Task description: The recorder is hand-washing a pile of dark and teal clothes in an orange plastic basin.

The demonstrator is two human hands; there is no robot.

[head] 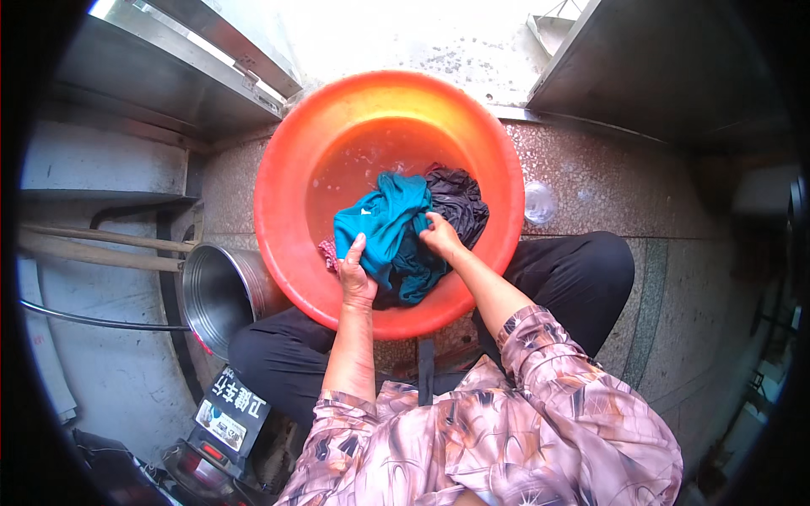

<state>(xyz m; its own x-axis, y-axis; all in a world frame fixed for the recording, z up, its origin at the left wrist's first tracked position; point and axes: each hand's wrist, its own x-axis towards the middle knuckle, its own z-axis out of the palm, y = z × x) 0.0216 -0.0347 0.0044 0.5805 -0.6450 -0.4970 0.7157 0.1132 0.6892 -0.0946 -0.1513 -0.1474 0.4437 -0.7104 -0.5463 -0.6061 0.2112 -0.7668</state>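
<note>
A teal cloth garment [386, 212] is bunched up in a large orange plastic basin [285, 265] between my knees. My left hand [357, 275] grips its near left edge, thumb on top. At the garment's right side, my right hand [440, 236] pinches a fold of the same cloth. Its lower part looks darker and wet. Behind my right hand lies a crumpled dark purple garment [459, 199]. A bit of red patterned cloth [328, 254] shows at the left, mostly covered. Shallow water [354, 164] with some bubbles stands in the far part of the basin.
A metal bucket [218, 297] lies on its side left of the basin, near two wooden poles [114, 243]. A clear round plastic item [540, 202] is on the speckled floor [588, 171] at right. Metal doors [639, 69] flank the doorway. A vehicle's rear [209, 455] is at lower left.
</note>
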